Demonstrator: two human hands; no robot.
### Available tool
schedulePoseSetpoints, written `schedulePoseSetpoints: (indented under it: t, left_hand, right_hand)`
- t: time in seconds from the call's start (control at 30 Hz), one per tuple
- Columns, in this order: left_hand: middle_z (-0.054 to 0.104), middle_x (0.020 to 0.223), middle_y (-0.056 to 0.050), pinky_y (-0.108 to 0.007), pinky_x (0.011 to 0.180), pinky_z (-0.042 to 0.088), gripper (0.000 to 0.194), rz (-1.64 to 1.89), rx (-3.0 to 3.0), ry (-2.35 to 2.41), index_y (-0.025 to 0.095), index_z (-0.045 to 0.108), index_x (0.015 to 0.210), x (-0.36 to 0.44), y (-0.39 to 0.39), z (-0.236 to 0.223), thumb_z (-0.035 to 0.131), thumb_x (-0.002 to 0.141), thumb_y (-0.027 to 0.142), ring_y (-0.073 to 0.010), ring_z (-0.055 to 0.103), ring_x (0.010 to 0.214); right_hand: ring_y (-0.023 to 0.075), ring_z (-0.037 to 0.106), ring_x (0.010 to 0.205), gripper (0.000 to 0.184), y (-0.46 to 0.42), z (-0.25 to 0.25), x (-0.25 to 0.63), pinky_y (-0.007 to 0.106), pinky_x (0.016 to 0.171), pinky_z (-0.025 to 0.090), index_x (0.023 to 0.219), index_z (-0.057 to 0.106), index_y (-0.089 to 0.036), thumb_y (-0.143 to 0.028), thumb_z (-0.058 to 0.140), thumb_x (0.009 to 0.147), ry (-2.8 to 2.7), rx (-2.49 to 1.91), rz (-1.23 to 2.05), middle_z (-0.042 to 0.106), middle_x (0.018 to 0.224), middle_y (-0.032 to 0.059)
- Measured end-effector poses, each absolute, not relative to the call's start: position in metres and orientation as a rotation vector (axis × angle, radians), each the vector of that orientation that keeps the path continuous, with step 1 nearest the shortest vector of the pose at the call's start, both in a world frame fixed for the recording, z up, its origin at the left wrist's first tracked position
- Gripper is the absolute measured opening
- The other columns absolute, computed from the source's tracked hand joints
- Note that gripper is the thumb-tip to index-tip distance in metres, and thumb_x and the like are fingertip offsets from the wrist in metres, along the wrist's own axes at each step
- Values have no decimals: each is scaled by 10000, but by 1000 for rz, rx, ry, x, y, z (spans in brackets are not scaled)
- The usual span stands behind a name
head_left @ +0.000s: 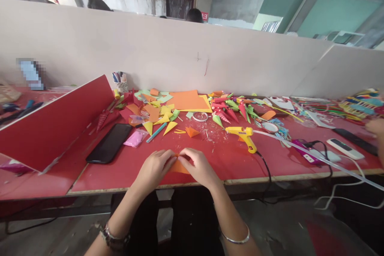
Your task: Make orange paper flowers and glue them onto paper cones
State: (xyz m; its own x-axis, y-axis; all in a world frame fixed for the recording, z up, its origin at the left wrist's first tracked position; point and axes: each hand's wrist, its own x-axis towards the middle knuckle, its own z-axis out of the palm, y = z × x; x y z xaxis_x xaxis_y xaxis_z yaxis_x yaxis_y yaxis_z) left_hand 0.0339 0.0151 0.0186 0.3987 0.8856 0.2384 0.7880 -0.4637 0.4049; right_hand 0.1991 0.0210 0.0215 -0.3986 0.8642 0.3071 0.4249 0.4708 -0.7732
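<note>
Both of my hands rest on the red table near its front edge, pinching one small piece of orange paper between them. My left hand grips its left side with curled fingers. My right hand presses and folds the right side, fingers closed on the paper. A yellow glue gun lies just right of my right hand, its black cord running off the table edge. A black phone lies to the left of my left hand.
Paper scraps, folded cones and an orange sheet litter the back of the table. A red divider board stands at left, a pen cup behind it. Remotes and another person's hand are at right. A beige partition rises behind.
</note>
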Motion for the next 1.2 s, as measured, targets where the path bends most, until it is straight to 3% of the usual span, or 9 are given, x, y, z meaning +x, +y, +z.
schedulePoseSetpoints:
  t: [0.17, 0.4, 0.97, 1.2]
  left_hand:
    - [521, 629, -4, -210, 539, 319, 276, 749, 2245, 1502, 174, 482, 698, 34, 16, 20, 327, 857, 338, -128, 482, 588]
    - [495, 579, 20, -197, 506, 293, 274, 756, 2104, 1468, 171, 465, 672, 36, 18, 20, 356, 833, 363, -105, 450, 531]
    - [424, 404, 56, -188, 453, 292, 345, 719, 1919, 1360, 177, 392, 575, 37, 14, 16, 332, 834, 397, -86, 407, 404]
    - [407, 494, 53, -189, 455, 267, 326, 662, 1952, 1262, 174, 396, 604, 36, 15, 12, 331, 831, 399, -84, 370, 464]
  right_hand:
    - [98, 445, 480, 230, 18, 16, 198, 209, 489, 286, 673, 451, -199, -304, 369, 860, -1975, -1100, 969, 463, 507, -41]
    - [85, 420, 429, 218, 16, 14, 192, 194, 455, 280, 696, 473, -199, -323, 385, 853, -1874, -1078, 1125, 423, 449, -58]
    - [78, 386, 460, 268, 21, 8, 195, 195, 445, 270, 656, 449, -190, -367, 378, 846, -1810, -1062, 1112, 392, 505, -49]
    - [72, 330, 493, 278, 23, 5, 196, 193, 458, 254, 637, 455, -174, -354, 388, 837, -1822, -1077, 1021, 360, 540, -50]
